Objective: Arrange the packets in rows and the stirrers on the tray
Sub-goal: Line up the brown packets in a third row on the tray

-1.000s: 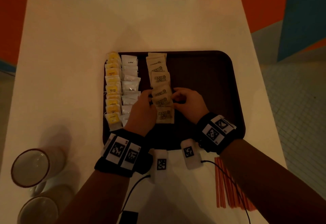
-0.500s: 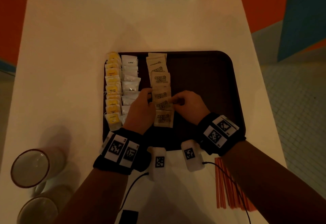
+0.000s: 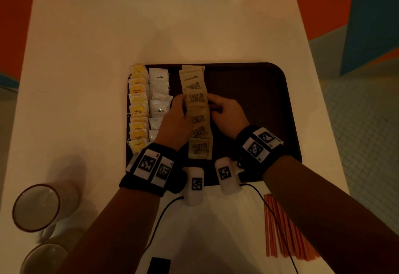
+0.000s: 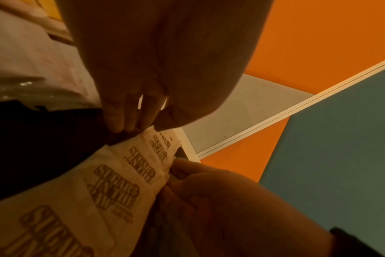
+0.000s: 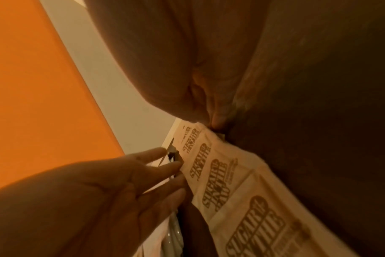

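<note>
A dark brown tray [image 3: 254, 92] holds three rows of packets: yellow tea packets [image 3: 138, 109] on its left rim, white coffee packets [image 3: 159, 101] beside them, and brown sugar packets [image 3: 197, 99] in the middle. My left hand [image 3: 180, 103] lies on the left side of the sugar row, and in the right wrist view its straight fingers [image 5: 165, 167] touch that edge. My right hand [image 3: 212, 104] is on the row's right side, fingers curled and pinching a sugar packet's [image 4: 158, 153] edge. Orange stirrers [image 3: 285, 230] lie on the table at the near right.
Two cups [image 3: 36, 206] [image 3: 43, 258] stand at the near left of the white table [image 3: 86, 58]. Cables [image 3: 159, 217] run from my wrists toward a black object [image 3: 159, 265] at the near edge. The tray's right half is bare.
Both hands have slid away from me along the brown sugar row, from its near end to its middle. The near packets now lie uncovered.
</note>
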Demonstrator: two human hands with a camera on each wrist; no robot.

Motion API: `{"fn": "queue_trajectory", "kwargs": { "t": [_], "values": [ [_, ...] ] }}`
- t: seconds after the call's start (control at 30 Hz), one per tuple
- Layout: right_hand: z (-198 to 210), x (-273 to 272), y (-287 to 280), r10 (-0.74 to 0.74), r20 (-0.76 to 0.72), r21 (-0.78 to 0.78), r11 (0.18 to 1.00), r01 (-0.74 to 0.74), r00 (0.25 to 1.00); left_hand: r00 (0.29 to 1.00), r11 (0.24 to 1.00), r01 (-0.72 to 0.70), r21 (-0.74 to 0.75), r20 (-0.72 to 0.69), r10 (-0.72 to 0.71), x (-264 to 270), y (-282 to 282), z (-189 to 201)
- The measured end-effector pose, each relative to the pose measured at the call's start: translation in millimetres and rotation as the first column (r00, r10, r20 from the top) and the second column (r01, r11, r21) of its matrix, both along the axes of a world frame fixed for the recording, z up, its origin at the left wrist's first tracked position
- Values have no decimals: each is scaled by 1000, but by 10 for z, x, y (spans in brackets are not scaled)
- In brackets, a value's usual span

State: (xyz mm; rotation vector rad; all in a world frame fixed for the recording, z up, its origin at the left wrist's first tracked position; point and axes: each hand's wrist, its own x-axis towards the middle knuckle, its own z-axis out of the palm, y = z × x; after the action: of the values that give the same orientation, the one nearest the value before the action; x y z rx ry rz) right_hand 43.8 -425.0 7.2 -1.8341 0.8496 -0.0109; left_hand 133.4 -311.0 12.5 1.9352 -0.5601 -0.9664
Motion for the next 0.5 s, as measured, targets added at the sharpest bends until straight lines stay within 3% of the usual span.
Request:
{"fn": "queue_trajectory", "kwargs": {
  "t": [0.37, 0.5],
  "values": [
    [23, 116, -116, -20, -24, -54, 998, 18, 1000, 1000, 999, -30, -13, -9, 30, 112, -167, -86],
    [69, 129, -91, -16, 80, 98, 995, 8, 997, 996, 996, -68, -57, -62, 64, 155, -180, -113]
  ]
}}
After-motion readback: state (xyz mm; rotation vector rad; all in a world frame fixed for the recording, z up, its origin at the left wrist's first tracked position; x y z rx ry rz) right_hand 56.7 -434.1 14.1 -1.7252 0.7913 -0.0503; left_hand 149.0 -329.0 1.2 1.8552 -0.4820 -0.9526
